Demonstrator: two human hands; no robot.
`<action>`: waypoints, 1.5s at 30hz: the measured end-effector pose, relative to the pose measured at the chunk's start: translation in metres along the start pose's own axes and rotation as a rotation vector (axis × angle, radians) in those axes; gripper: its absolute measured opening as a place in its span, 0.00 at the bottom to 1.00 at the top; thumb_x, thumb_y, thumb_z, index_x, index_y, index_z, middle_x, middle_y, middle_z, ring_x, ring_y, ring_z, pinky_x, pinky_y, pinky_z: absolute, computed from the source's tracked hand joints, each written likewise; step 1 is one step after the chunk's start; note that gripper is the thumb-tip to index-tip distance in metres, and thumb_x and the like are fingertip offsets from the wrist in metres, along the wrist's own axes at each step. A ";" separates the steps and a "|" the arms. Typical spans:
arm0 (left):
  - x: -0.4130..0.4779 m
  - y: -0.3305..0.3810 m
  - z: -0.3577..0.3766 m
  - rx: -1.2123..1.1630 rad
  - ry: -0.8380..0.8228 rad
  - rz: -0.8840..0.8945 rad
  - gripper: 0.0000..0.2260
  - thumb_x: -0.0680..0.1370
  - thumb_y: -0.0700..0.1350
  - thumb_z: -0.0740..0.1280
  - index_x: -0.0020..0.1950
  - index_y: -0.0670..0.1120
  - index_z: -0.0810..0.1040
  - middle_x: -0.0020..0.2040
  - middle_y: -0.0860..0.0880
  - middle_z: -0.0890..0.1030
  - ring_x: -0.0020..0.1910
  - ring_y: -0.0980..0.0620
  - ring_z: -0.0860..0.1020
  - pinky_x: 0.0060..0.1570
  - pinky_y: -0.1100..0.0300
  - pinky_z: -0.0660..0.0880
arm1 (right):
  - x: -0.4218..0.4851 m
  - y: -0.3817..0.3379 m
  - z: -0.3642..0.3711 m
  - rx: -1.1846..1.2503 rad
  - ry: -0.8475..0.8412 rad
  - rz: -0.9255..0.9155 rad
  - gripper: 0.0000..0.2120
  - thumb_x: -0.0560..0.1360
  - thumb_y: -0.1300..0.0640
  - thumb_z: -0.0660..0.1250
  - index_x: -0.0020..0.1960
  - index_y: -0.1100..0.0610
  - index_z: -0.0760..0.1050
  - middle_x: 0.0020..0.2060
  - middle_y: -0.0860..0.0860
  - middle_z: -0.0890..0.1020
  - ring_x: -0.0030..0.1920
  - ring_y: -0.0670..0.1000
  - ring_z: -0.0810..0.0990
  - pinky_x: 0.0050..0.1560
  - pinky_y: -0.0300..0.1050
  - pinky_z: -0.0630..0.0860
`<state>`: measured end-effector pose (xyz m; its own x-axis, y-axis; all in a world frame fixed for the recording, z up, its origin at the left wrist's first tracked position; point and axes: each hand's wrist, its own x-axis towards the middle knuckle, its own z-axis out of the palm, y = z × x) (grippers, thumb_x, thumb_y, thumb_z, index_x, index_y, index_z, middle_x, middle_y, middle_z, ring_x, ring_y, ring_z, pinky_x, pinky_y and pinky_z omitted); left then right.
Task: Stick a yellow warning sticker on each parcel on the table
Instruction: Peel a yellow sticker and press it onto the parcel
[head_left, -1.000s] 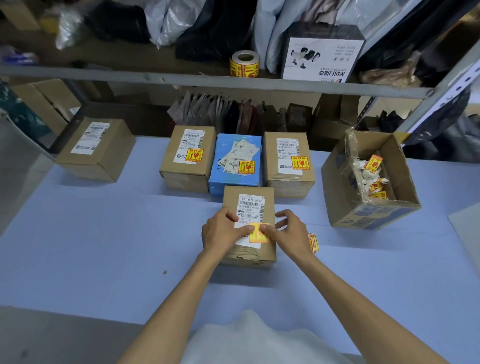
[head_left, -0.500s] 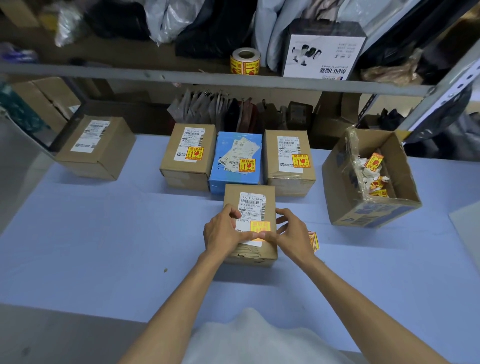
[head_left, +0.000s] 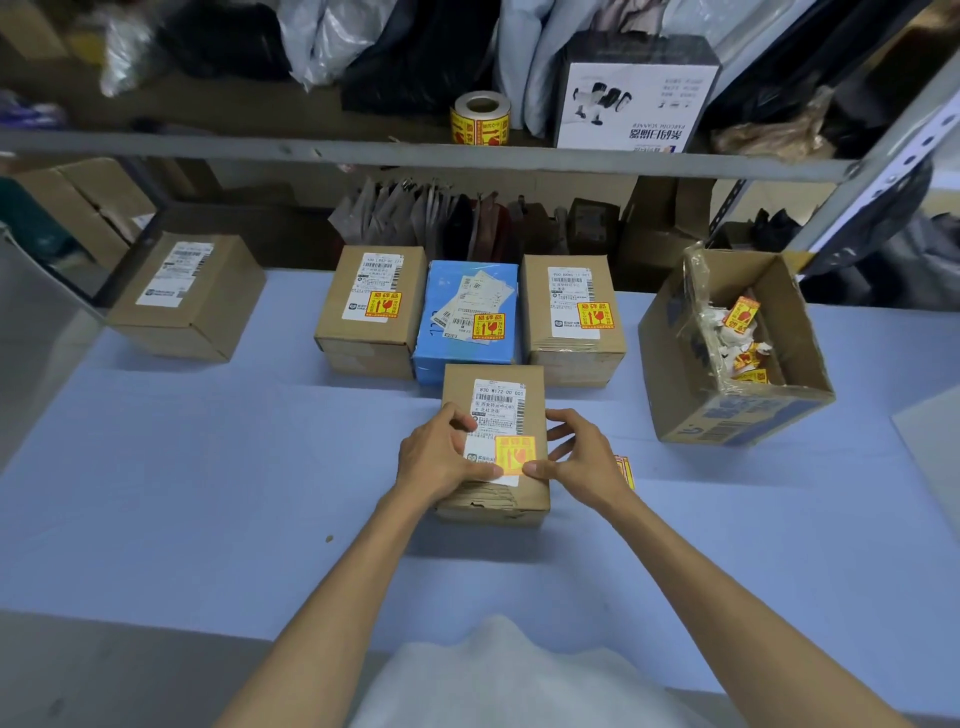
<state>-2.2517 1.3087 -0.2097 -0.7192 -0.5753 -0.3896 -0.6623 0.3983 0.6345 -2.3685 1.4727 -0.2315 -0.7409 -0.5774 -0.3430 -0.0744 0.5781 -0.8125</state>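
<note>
Left hand (head_left: 441, 457) and right hand (head_left: 584, 457) just thumb-press the sticker (head_left: 514, 453) onto the near parcel (head_left: 458, 385), gripping nothing; uneven rubbing could wrinkle it.

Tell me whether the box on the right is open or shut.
Open: the cardboard box shows its inside, with sticker scraps in it.

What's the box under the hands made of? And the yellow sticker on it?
The box looks like plain brown cardboard, matte, ragged and torn along its near edge. The yellow sticker seems glossy paper or film, since light glares off it.
</note>
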 end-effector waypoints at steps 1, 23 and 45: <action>0.002 0.001 -0.003 -0.017 -0.005 -0.010 0.26 0.60 0.57 0.80 0.51 0.54 0.72 0.43 0.56 0.77 0.43 0.54 0.75 0.35 0.61 0.68 | 0.003 0.000 -0.002 0.026 -0.008 0.031 0.33 0.65 0.58 0.80 0.67 0.54 0.71 0.54 0.52 0.80 0.44 0.51 0.82 0.45 0.48 0.81; -0.004 0.003 0.000 -0.026 0.012 0.035 0.25 0.61 0.54 0.80 0.50 0.53 0.71 0.39 0.58 0.77 0.41 0.55 0.76 0.34 0.61 0.65 | 0.002 0.000 -0.001 -0.031 -0.045 0.001 0.36 0.62 0.52 0.82 0.64 0.54 0.68 0.54 0.50 0.77 0.48 0.47 0.77 0.43 0.40 0.75; 0.000 0.046 -0.033 -0.913 -0.403 0.051 0.13 0.83 0.41 0.55 0.46 0.43 0.78 0.39 0.50 0.80 0.40 0.54 0.72 0.43 0.61 0.69 | -0.007 -0.086 0.007 -0.235 0.201 -0.685 0.10 0.74 0.62 0.70 0.55 0.59 0.82 0.43 0.52 0.84 0.42 0.49 0.80 0.44 0.44 0.78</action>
<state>-2.2751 1.3035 -0.1591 -0.8719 -0.2200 -0.4375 -0.3352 -0.3834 0.8606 -2.3521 1.4230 -0.1623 -0.5834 -0.7490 0.3142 -0.6868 0.2484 -0.6831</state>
